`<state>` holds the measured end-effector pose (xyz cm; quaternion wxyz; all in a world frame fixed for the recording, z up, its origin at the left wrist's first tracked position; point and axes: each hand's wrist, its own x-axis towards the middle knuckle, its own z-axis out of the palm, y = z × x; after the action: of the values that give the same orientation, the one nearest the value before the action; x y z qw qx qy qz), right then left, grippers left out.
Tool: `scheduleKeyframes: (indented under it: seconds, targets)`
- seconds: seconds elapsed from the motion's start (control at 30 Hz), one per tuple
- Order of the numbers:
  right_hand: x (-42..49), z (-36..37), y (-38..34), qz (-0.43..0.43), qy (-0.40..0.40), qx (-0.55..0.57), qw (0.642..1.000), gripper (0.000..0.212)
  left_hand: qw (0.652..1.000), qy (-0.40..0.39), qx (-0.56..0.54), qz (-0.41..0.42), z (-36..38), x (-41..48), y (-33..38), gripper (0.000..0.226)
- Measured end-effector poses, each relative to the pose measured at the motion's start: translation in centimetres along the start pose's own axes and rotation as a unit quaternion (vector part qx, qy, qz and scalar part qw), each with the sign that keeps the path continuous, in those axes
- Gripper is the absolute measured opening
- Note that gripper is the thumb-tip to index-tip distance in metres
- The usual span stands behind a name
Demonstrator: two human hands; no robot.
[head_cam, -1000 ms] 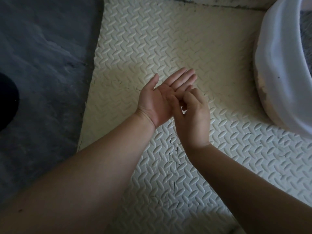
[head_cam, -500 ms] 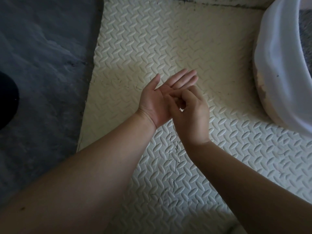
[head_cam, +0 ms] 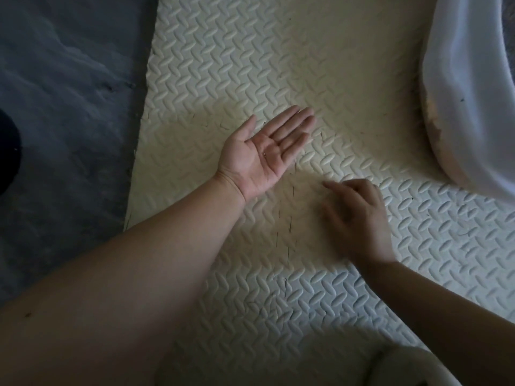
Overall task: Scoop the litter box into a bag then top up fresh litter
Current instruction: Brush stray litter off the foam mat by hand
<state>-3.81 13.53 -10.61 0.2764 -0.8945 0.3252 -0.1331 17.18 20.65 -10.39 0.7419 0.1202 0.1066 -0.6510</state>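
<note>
While the left hand (head_cam: 264,151) is lying palm up over the middle of the foam mat (head_cam: 250,51), fingers straight and nothing in it, the right hand (head_cam: 359,215) is hovering just beside it, blurry, fingers loosely bent, not gripping anything. The white litter box (head_cam: 459,107) is sitting at the mat's far right edge.

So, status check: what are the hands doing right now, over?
Left hand open, palm up. Right hand blurred above foam mat, grip unclear. White litter box at right edge, untouched. Nothing in the way.
</note>
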Motion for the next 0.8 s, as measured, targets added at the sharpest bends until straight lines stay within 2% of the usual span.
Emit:
scheduleKeyframes:
  seconds: [0.1,0.17,0.27,0.37,0.6,0.8]
  targets:
    - [-2.0,-0.1,0.8,-0.028,-0.071,-0.093,0.993,0.052,1.0,0.004,0.009,0.01,-0.3,-0.2,1.2,0.067]
    - [-2.9,0.0,0.6,-0.05,-0.129,-0.169,0.976,0.066,1.0,0.003,0.008,0.022,-0.5,-0.5,2.4,0.068]
    - [-4.0,0.8,-0.1,-0.071,-0.183,-0.264,0.945,0.074,0.999,0.013,0.02,0.044,-1.0,-0.9,4.3,0.068]
    - [-4.2,1.6,-1.0,-0.058,-0.193,-0.293,0.935,0.077,0.997,0.018,0.029,0.065,-1.4,-1.2,5.6,0.067]
    - [-0.8,4.9,-4.2,-0.004,-0.157,-0.272,0.949,0.075,0.997,0.008,0.035,0.075,-1.6,-1.2,6.3,0.07]
    - [2.5,5.7,-4.3,-0.03,-0.152,-0.261,0.953,0.069,0.997,0.002,0.036,0.061,-1.6,-1.0,5.8,0.07]
